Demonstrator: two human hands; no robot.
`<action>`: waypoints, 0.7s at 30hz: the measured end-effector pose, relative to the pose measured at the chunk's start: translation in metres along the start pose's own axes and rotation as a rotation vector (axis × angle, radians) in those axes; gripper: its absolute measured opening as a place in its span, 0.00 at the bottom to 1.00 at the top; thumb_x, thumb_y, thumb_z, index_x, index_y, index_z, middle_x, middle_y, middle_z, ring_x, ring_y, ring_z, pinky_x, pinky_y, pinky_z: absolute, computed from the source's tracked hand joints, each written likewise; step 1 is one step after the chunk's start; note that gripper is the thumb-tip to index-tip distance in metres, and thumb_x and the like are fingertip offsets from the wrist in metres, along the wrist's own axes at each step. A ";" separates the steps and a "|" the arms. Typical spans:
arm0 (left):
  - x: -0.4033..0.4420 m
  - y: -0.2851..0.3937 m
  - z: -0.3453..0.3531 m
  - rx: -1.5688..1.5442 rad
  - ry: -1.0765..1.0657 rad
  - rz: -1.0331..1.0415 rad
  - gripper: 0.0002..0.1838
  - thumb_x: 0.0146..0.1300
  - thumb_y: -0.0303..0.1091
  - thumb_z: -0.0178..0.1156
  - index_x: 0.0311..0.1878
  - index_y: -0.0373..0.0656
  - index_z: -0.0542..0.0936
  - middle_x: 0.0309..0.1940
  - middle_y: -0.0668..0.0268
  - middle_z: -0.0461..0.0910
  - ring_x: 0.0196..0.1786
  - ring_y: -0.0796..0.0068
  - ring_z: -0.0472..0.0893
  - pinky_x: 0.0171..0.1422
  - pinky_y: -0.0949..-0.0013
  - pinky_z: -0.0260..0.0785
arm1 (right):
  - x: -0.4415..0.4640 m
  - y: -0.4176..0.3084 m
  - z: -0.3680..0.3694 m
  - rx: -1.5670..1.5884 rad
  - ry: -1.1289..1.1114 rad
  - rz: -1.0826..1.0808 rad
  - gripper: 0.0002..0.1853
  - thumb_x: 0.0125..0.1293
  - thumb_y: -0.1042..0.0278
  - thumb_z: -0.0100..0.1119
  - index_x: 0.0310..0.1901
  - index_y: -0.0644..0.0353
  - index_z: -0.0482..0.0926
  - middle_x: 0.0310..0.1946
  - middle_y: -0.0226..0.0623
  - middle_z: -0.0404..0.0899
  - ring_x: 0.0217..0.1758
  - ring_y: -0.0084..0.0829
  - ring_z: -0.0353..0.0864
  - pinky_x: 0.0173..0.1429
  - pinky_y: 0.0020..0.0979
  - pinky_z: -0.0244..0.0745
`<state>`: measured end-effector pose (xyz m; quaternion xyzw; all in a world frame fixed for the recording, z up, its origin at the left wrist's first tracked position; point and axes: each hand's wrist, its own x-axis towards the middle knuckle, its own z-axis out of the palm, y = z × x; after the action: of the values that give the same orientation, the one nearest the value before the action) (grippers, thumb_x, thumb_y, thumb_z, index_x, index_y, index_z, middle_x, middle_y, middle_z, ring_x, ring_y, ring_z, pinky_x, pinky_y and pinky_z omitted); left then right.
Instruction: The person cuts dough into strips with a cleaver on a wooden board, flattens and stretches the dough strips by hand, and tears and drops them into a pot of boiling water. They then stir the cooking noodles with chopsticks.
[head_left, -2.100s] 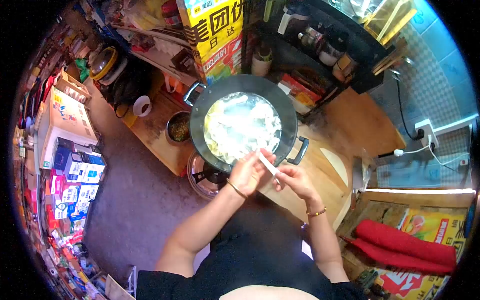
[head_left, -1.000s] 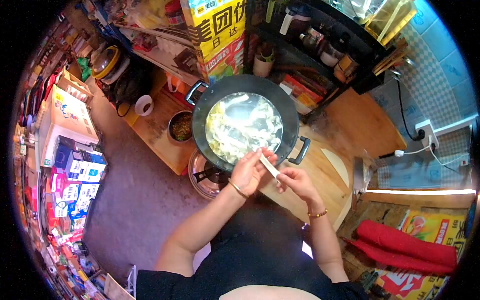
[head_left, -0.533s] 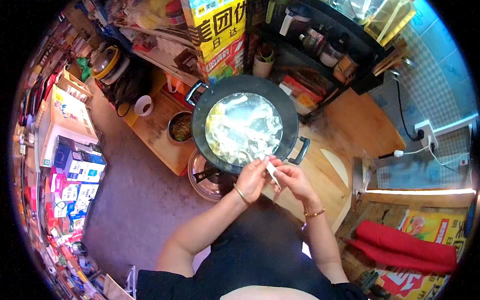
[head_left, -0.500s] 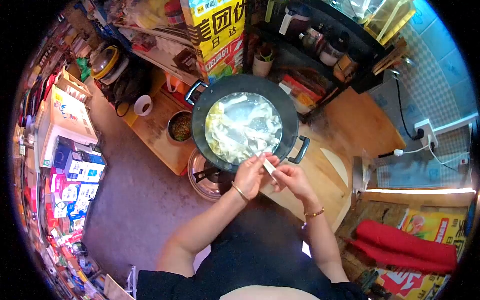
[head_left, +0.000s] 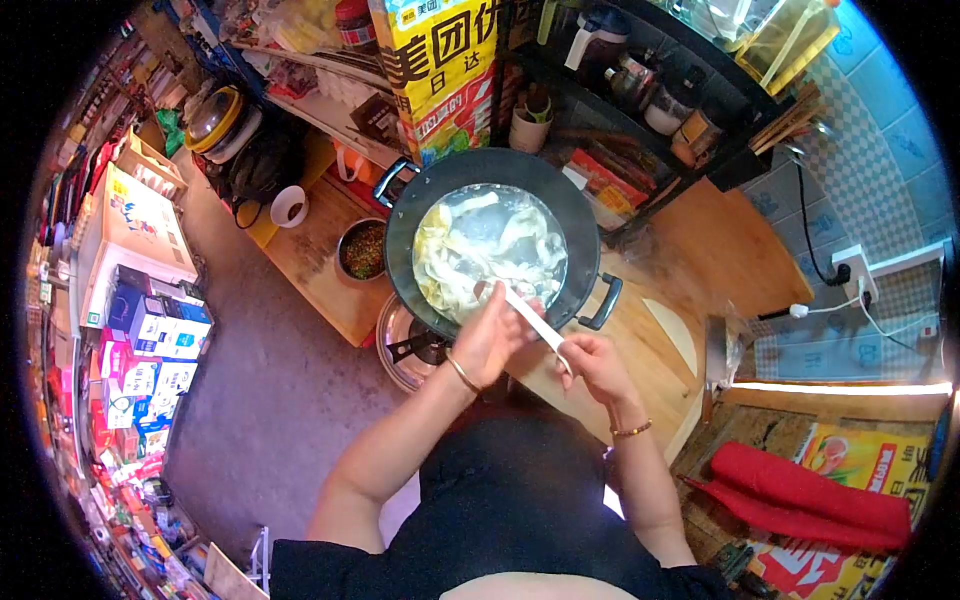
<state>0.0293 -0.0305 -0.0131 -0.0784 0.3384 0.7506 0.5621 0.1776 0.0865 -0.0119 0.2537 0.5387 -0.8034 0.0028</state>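
Leftmost, reading across from the wok as landmark: white cup well to its left; nearer, the metal bowl of chopped seasoning on a wooden worktop. Below the wok's lower-left edge, a round shiny metal piece, partly hidden; function unclear.

In the wok: bright water with pale strands, loosely heaped, glare over part of them.

Left hand: at the wok's lower edge, half spread, thumb and fingertips over the water. The white strip lies against it and slants down rightward, across the wok's lower-right rim. Whether this hand pinches it or only supports it, cannot tell.

Right hand: just outside that rim, thumb and fingers narrowed on the strip's lower end. Pale board beyond it.

Step in hand (judged): handling one strip over the wok. Next move calls for a secure right pinch, an even pull so the strip does not tear unevenly, and left fingertips kept out of the water.
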 end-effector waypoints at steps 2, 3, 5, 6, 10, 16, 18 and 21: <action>0.000 -0.027 -0.018 0.016 -0.172 -0.163 0.21 0.65 0.47 0.44 0.49 0.38 0.68 0.40 0.61 0.76 0.39 0.74 0.76 0.41 0.70 0.71 | 0.005 -0.002 0.011 0.106 -0.011 -0.032 0.10 0.63 0.67 0.51 0.34 0.66 0.75 0.25 0.31 0.76 0.24 0.18 0.74 0.29 0.19 0.71; -0.003 -0.030 -0.012 0.053 -0.227 -0.146 0.20 0.66 0.45 0.44 0.49 0.37 0.69 0.40 0.62 0.76 0.39 0.74 0.76 0.40 0.70 0.71 | 0.007 -0.005 0.014 0.107 -0.012 -0.033 0.10 0.63 0.67 0.51 0.34 0.66 0.75 0.25 0.31 0.76 0.24 0.18 0.74 0.29 0.19 0.71; -0.004 -0.028 -0.004 0.059 -0.047 0.027 0.14 0.66 0.36 0.45 0.47 0.35 0.69 0.37 0.60 0.76 0.39 0.71 0.77 0.44 0.71 0.72 | 0.006 -0.005 0.017 -0.110 0.011 0.040 0.10 0.63 0.66 0.52 0.34 0.66 0.76 0.24 0.30 0.76 0.24 0.18 0.74 0.30 0.19 0.70; -0.002 -0.026 -0.004 0.066 -0.003 0.076 0.14 0.66 0.36 0.45 0.46 0.35 0.69 0.38 0.58 0.76 0.40 0.68 0.78 0.45 0.66 0.73 | 0.008 0.000 0.015 -0.162 0.054 0.040 0.10 0.62 0.65 0.53 0.34 0.66 0.76 0.23 0.30 0.76 0.23 0.17 0.74 0.28 0.19 0.70; 0.000 -0.009 -0.001 0.058 0.105 0.155 0.14 0.65 0.36 0.46 0.45 0.34 0.69 0.38 0.55 0.75 0.40 0.65 0.78 0.47 0.61 0.74 | 0.001 0.001 0.008 -0.185 0.103 0.063 0.09 0.61 0.67 0.55 0.31 0.64 0.75 0.19 0.30 0.75 0.18 0.18 0.73 0.21 0.17 0.68; 0.006 0.007 -0.004 -0.009 0.122 0.242 0.15 0.67 0.38 0.43 0.46 0.35 0.68 0.39 0.57 0.75 0.45 0.65 0.77 0.49 0.66 0.72 | -0.002 0.003 0.001 -0.070 0.044 -0.013 0.09 0.62 0.68 0.54 0.34 0.66 0.75 0.22 0.31 0.76 0.20 0.18 0.74 0.24 0.18 0.71; 0.006 -0.001 -0.005 -0.079 0.050 0.129 0.18 0.67 0.44 0.42 0.47 0.37 0.68 0.41 0.59 0.74 0.46 0.69 0.75 0.47 0.67 0.70 | -0.001 0.000 0.007 -0.027 0.033 -0.042 0.09 0.62 0.68 0.53 0.35 0.67 0.75 0.23 0.31 0.77 0.21 0.18 0.74 0.26 0.19 0.72; 0.001 -0.028 -0.020 -0.097 -0.390 -0.222 0.23 0.66 0.50 0.41 0.47 0.37 0.70 0.42 0.60 0.75 0.49 0.70 0.73 0.47 0.67 0.70 | 0.007 -0.001 0.017 0.142 0.040 -0.038 0.10 0.62 0.67 0.52 0.37 0.68 0.75 0.26 0.32 0.77 0.22 0.19 0.75 0.29 0.21 0.73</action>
<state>0.0484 -0.0375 -0.0407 0.0044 0.1761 0.7005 0.6916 0.1645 0.0744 -0.0088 0.2588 0.4852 -0.8342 -0.0414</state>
